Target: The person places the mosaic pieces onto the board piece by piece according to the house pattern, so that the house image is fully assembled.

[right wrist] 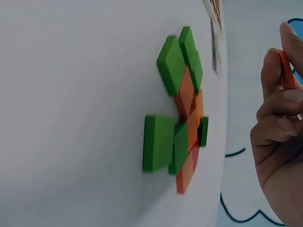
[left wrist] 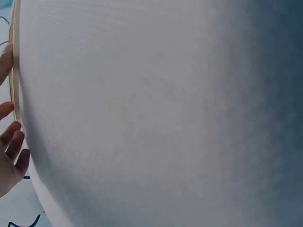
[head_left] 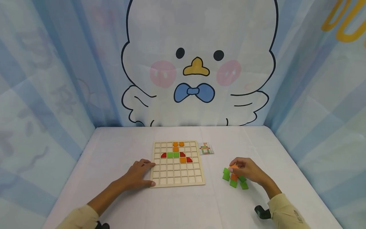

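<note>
A wooden grid board (head_left: 177, 175) lies on the white table, with orange, green and red pieces in its upper cells. At the board's left edge rests my left hand (head_left: 135, 176), thumb and fingers spread and touching the rim; the left wrist view shows the hand (left wrist: 10, 151) at that edge. My right hand (head_left: 251, 170) is over a small pile of green and orange blocks (head_left: 233, 183). In the right wrist view the hand (right wrist: 284, 137) pinches an orange piece (right wrist: 286, 71) between thumb and index finger, beside green blocks (right wrist: 158, 142) and orange ones.
A small pattern card (head_left: 206, 148) lies against the board's upper right side. Behind the table (head_left: 125, 206) hangs a curtain printed with a cartoon bird (head_left: 197, 38). Dark objects show by both sleeves, one below the right wrist (head_left: 262, 212).
</note>
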Demonstrator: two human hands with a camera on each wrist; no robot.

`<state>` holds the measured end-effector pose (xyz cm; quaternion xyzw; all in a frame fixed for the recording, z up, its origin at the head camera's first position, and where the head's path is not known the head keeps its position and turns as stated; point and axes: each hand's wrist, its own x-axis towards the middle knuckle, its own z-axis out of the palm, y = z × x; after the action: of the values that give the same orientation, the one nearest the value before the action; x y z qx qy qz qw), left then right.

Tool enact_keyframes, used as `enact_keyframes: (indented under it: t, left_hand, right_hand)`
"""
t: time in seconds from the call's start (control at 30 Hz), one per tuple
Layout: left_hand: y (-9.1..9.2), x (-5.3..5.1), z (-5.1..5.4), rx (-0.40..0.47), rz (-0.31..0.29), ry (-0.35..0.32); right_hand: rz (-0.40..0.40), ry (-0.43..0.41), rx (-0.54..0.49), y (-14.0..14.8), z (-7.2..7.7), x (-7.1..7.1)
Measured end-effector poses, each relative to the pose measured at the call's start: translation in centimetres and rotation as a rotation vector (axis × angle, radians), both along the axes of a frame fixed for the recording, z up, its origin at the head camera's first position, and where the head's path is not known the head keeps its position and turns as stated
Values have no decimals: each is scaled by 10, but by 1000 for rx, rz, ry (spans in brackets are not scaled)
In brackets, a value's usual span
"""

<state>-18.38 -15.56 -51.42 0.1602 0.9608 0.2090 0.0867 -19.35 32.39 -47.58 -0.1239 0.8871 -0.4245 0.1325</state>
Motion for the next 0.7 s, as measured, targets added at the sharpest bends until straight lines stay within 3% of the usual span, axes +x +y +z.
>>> enact_keyframes:
  t: [0.3,0.7]
  left_hand:
    - [0,-1,0,-10,-2,0]
    - [0,-2,-3,-8,0,2]
  right_hand:
    - [68,-31,-42,-54,-1,-14]
    - [195,-61,-117,-103,-8,-32]
